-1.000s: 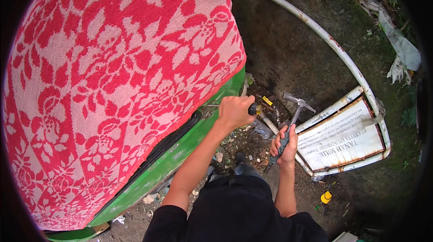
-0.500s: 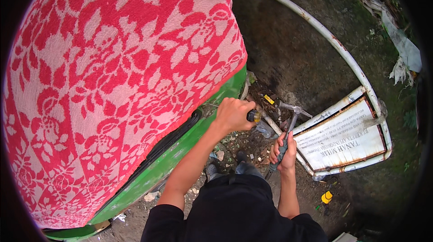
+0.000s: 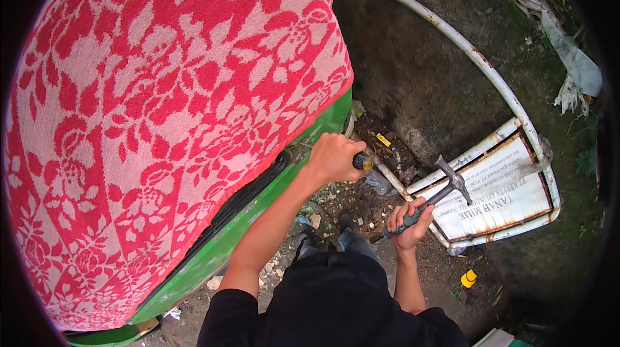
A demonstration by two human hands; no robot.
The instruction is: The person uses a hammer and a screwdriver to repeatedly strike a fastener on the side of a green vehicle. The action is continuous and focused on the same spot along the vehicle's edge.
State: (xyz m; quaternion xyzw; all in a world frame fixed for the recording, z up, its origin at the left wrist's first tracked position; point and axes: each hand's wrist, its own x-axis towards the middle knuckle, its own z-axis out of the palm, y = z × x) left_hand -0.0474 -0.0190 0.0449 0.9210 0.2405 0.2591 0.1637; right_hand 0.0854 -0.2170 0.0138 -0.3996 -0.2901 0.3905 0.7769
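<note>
My left hand [image 3: 332, 156] is closed around a screwdriver [image 3: 363, 161] with a black and yellow handle. Its handle end juts out to the right of the fist, and a thin length of shaft shows on the left against a green painted panel [image 3: 261, 208]. Whether the tip touches the panel I cannot tell. In my right hand [image 3: 408, 221] is a claw hammer [image 3: 456, 181], gripped by its dark grey handle. The metal head points up and right, over the white sign and apart from the screwdriver.
A red and pink floral cloth [image 3: 174, 114] covers the green body at left, with a black strip [image 3: 226, 201] along its edge. To the right stands a rusty white sign board [image 3: 494, 195] on a curved white pipe [image 3: 465, 43]. Rubble and a yellow object [image 3: 469, 278] lie on the ground.
The hammer has swung outward to the right, its head tilting away from the screwdriver and over the sign. My left hand and the screwdriver have stayed nearly still.
</note>
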